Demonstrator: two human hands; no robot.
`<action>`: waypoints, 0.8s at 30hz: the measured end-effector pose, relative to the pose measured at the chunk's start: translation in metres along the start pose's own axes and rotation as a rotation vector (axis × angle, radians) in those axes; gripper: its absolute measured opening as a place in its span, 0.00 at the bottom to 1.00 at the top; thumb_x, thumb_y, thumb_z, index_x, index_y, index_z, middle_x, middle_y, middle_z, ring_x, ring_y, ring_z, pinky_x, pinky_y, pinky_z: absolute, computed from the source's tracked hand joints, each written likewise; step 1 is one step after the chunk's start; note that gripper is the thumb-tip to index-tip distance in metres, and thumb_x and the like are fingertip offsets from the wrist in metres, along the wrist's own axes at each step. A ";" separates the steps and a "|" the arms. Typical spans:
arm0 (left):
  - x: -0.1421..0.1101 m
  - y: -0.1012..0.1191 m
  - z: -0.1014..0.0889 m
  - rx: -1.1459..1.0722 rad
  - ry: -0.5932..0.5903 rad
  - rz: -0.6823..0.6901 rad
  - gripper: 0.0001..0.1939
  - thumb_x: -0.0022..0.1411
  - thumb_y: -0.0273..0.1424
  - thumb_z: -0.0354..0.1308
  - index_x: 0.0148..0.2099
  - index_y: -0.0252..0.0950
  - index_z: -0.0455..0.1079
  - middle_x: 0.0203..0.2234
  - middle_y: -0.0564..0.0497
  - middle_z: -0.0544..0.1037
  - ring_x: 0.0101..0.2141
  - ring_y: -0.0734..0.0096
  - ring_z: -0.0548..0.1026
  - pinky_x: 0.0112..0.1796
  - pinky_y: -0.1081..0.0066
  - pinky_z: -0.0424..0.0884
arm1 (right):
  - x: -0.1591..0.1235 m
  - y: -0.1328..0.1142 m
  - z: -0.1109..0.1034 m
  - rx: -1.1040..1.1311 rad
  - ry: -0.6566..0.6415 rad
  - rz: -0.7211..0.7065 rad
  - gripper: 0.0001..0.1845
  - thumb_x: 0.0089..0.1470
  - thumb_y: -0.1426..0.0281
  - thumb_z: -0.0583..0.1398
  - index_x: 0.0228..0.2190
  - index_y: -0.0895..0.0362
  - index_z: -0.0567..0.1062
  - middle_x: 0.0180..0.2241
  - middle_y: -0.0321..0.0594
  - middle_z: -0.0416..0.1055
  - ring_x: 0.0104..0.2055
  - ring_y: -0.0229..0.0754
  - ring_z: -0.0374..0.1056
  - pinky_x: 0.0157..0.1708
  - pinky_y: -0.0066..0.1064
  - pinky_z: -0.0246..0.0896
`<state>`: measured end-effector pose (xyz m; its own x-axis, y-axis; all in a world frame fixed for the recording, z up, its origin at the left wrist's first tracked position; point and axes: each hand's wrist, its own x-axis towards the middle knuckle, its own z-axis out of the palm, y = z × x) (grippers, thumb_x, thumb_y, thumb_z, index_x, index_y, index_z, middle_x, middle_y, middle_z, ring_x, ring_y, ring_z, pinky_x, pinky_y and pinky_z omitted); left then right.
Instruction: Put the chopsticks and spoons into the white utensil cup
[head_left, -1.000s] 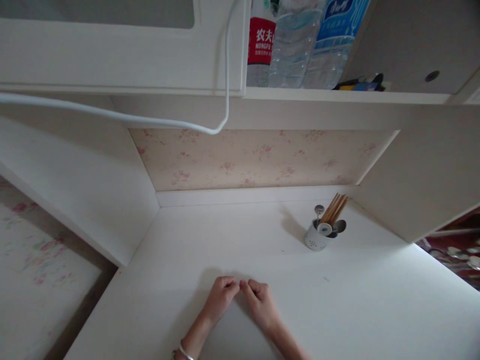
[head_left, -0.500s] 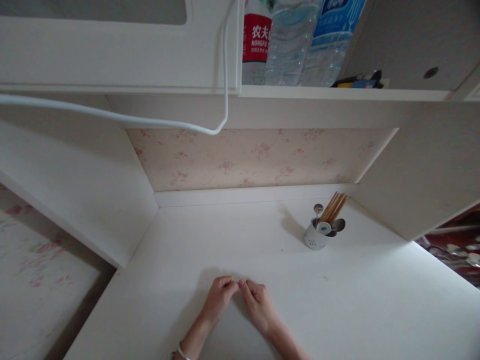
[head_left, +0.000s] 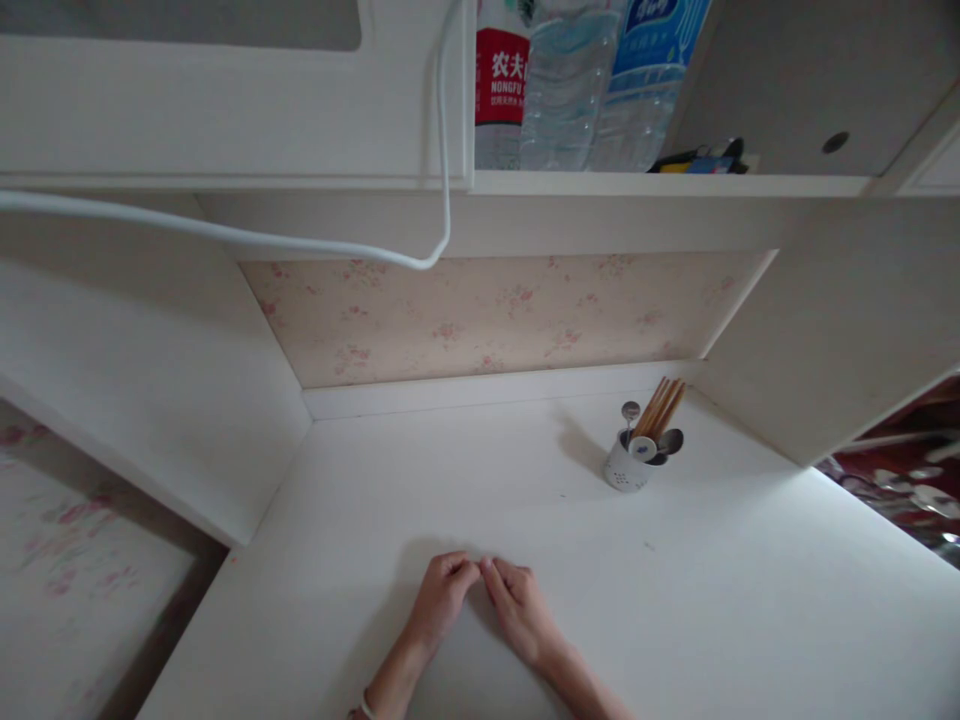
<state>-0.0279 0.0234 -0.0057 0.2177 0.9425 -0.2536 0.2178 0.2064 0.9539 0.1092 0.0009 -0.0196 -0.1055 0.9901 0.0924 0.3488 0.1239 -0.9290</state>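
At the front of the white tabletop (head_left: 465, 480), my left hand (head_left: 444, 590) and my right hand (head_left: 519, 605) meet at the fingertips. Both hands are closed, with fingers curled in and thumbs pressed against them. Whatever may be pinched between them is hidden or too small to make out. A pale band circles my left wrist. Farther back on the right stands a white perforated utensil holder (head_left: 624, 472) with several wooden chopsticks (head_left: 661, 408) and metal spoons (head_left: 672, 441) upright in it; neither hand touches it.
Overhead, a cabinet shelf (head_left: 660, 185) holds plastic water bottles (head_left: 566, 95). A white cable (head_left: 337, 247) hangs below the cabinet door (head_left: 240, 120). White side panels (head_left: 810, 330) bound the tabletop, with flowered wallpaper (head_left: 487, 320) behind.
The view has shifted slightly, so the cabinet, bottles and utensil holder appear a little farther left. My hands keep the same closed pose, fingertips together.
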 end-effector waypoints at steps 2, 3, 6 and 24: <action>0.000 0.000 0.000 0.006 0.001 0.007 0.17 0.53 0.38 0.51 0.20 0.39 0.48 0.14 0.60 0.50 0.20 0.78 0.51 0.23 0.73 0.47 | 0.000 0.000 0.000 0.009 0.006 -0.007 0.26 0.63 0.55 0.48 0.18 0.56 0.63 0.18 0.31 0.55 0.22 0.36 0.50 0.23 0.29 0.45; 0.000 0.000 0.000 0.007 0.002 0.014 0.17 0.53 0.38 0.51 0.20 0.39 0.48 0.14 0.60 0.50 0.20 0.78 0.50 0.23 0.73 0.47 | -0.001 0.000 0.000 0.007 0.006 -0.007 0.26 0.63 0.55 0.48 0.18 0.56 0.64 0.18 0.31 0.56 0.22 0.36 0.50 0.23 0.29 0.45; 0.000 0.000 0.000 0.008 0.004 0.032 0.17 0.54 0.37 0.50 0.20 0.39 0.47 0.14 0.60 0.50 0.20 0.77 0.50 0.23 0.73 0.47 | -0.001 0.000 0.000 -0.011 0.001 0.000 0.26 0.63 0.55 0.48 0.18 0.56 0.64 0.18 0.31 0.56 0.22 0.36 0.51 0.23 0.30 0.46; -0.001 0.001 0.002 0.049 0.026 0.039 0.15 0.53 0.37 0.49 0.20 0.39 0.50 0.14 0.59 0.52 0.20 0.77 0.51 0.23 0.73 0.48 | -0.001 0.003 0.001 -0.030 0.014 -0.013 0.25 0.63 0.57 0.48 0.18 0.55 0.64 0.18 0.31 0.57 0.21 0.36 0.52 0.23 0.31 0.45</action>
<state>-0.0262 0.0224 -0.0046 0.2021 0.9563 -0.2113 0.2560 0.1566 0.9539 0.1090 -0.0002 -0.0228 -0.0971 0.9892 0.1097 0.3758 0.1385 -0.9163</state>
